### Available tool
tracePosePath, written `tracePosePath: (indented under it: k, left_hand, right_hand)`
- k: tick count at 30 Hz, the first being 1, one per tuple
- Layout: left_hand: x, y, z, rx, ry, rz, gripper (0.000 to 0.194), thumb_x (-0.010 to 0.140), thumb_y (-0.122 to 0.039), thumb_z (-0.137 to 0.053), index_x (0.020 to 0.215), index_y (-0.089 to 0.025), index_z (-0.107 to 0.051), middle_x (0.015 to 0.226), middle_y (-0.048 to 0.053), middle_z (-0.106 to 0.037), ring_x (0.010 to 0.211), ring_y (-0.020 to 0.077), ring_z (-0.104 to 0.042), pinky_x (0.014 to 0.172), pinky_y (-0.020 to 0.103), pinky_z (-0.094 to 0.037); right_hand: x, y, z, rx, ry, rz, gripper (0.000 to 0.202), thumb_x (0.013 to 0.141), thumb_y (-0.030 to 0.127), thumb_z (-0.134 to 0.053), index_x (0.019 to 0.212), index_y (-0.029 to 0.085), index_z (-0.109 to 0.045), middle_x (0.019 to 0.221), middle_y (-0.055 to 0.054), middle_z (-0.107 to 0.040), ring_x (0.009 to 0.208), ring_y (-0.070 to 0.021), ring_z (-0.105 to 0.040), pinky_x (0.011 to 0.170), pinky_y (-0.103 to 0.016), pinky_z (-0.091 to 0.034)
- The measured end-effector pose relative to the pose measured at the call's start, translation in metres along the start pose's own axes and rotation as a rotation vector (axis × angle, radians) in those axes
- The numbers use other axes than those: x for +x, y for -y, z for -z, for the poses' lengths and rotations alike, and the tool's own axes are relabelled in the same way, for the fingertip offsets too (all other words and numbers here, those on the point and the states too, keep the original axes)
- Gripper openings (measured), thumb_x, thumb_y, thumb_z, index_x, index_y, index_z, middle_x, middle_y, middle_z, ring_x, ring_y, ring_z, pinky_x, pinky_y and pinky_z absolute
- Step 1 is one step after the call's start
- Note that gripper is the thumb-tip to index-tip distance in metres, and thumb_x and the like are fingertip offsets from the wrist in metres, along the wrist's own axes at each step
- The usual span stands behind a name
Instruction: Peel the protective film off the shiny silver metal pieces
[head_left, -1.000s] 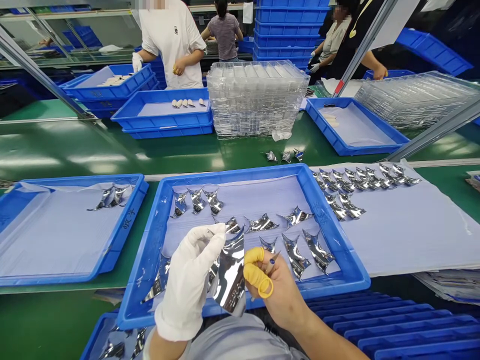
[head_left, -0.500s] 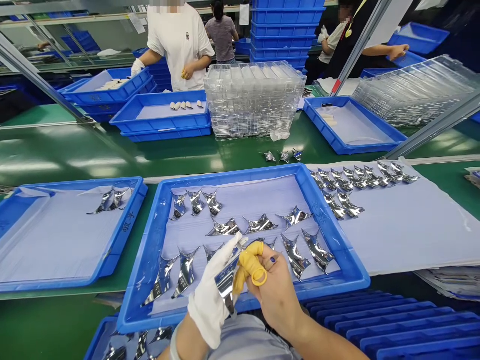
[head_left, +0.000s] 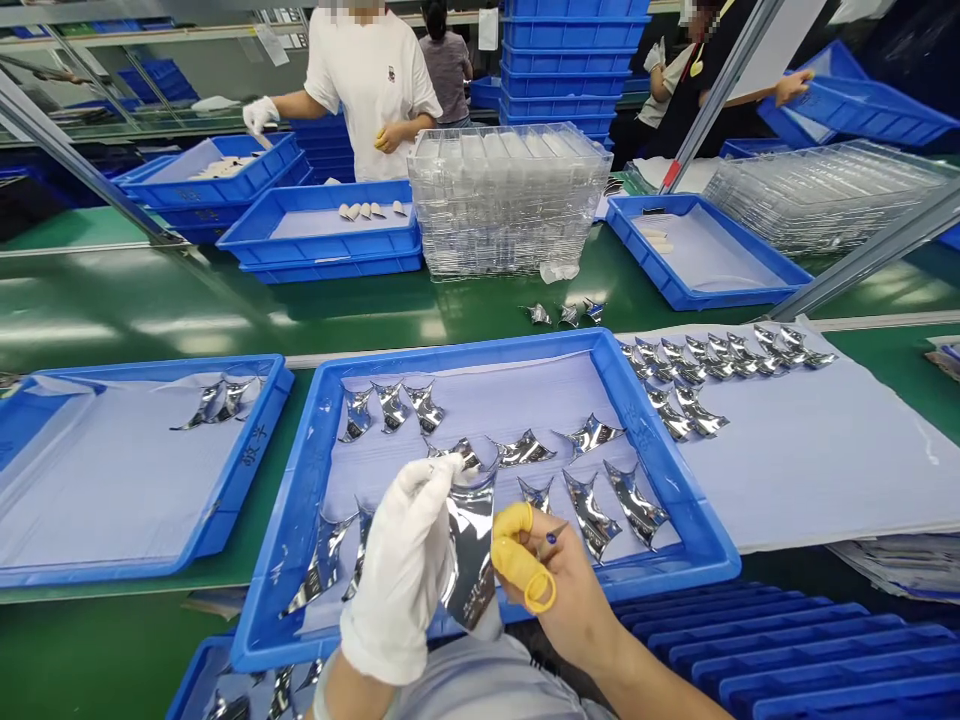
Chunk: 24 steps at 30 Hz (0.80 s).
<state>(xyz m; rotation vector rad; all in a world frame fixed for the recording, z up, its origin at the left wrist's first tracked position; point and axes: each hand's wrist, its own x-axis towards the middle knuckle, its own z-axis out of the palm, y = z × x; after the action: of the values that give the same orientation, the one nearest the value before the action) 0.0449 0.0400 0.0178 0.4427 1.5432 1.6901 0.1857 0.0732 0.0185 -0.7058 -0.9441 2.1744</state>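
Observation:
A shiny chrome part [head_left: 472, 545] is held upright over the front of the blue tray [head_left: 487, 350]. My left hand [head_left: 401, 565], in a white glove, pinches it by its upper left edge. At the part's right edge is my right hand [head_left: 551, 580], with yellow finger cots on some fingers. Its fingers are curled round a small thin pointed object [head_left: 553, 534] that I cannot make out well. Several curved chrome pieces [head_left: 592, 510] lie on the white liner inside the tray.
Left is a blue tray [head_left: 281, 385] with two chrome pieces. Right, a white cloth [head_left: 817, 450] bears several more. Clear plastic trays [head_left: 510, 200] are stacked ahead; blue trays [head_left: 787, 640] lie at lower right. Across the bench, a person in a white shirt [head_left: 371, 90] stands.
My left hand has moved left and turned the chrome part so its broad face shows. My right hand has shifted slightly right and down. Across the bench, a person's arm has lifted a blue tray.

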Motion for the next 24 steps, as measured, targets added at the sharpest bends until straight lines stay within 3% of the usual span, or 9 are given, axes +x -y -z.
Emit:
tracePosePath:
  k: [3, 8, 12, 15, 20, 24]
  left_hand:
    - [-0.002, -0.008, 0.004, 0.038, -0.03, -0.054, 0.032, 0.07, -0.042, -0.09, 0.088, -0.022, -0.074, 0.095, 0.003, -0.079, 0.09, 0.0203, -0.075, 0.085, 0.03, -0.06]
    - [-0.009, -0.006, 0.017, 0.094, 0.045, -0.322, 0.012, 0.082, -0.03, -0.083, 0.09, -0.028, -0.075, 0.094, -0.005, -0.077, 0.097, 0.0136, -0.073, 0.088, 0.021, -0.058]
    - [-0.01, -0.004, 0.022, 0.197, 0.129, -0.493, 0.013, 0.089, -0.021, -0.076, 0.099, -0.03, -0.076, 0.097, -0.006, -0.076, 0.098, 0.0118, -0.07, 0.1, 0.024, -0.054]
    - [-0.01, -0.005, 0.023, 0.243, 0.169, -0.584, 0.019, 0.09, -0.018, -0.074, 0.103, -0.032, -0.075, 0.097, -0.007, -0.076, 0.097, 0.0122, -0.069, 0.11, 0.031, -0.05]
    - [-0.008, -0.006, 0.03, 0.335, 0.138, -0.576, 0.017, 0.096, -0.02, -0.066, 0.103, -0.032, -0.076, 0.101, -0.007, -0.078, 0.099, 0.0133, -0.07, 0.121, 0.037, -0.041]
    - [-0.004, -0.005, 0.033, 0.377, 0.118, -0.487, 0.018, 0.1, -0.028, -0.061, 0.099, -0.031, -0.078, 0.098, -0.006, -0.08, 0.106, 0.0159, -0.072, 0.123, 0.04, -0.039]
  right_hand:
    - [0.0, -0.003, 0.008, -0.047, 0.034, 0.02, 0.038, 0.077, 0.036, -0.088, 0.068, 0.019, -0.056, 0.057, 0.009, -0.039, 0.05, -0.0056, -0.021, 0.047, -0.022, -0.018]
    - [0.001, -0.011, 0.017, -0.13, 0.063, 0.062, 0.039, 0.087, 0.049, -0.078, 0.072, 0.019, -0.059, 0.058, 0.008, -0.036, 0.052, -0.0077, -0.023, 0.048, -0.023, -0.021]
    - [0.001, -0.015, 0.022, -0.236, 0.059, 0.097, 0.04, 0.091, 0.053, -0.072, 0.074, 0.018, -0.062, 0.062, 0.006, -0.041, 0.056, -0.0101, -0.029, 0.052, -0.025, -0.025]
    - [0.002, -0.014, 0.022, -0.364, 0.055, 0.208, 0.036, 0.096, 0.047, -0.068, 0.074, 0.019, -0.063, 0.063, 0.004, -0.045, 0.057, -0.0111, -0.033, 0.055, -0.026, -0.03]
    - [-0.003, -0.004, 0.016, -0.685, 0.073, 0.611, 0.027, 0.103, 0.032, -0.06, 0.079, 0.02, -0.064, 0.066, 0.001, -0.058, 0.058, -0.0129, -0.045, 0.055, -0.026, -0.035]
    - [-0.007, 0.005, 0.01, -0.827, 0.127, 0.72, 0.018, 0.102, 0.021, -0.059, 0.087, 0.022, -0.068, 0.072, -0.001, -0.067, 0.061, -0.0139, -0.053, 0.057, -0.025, -0.039]
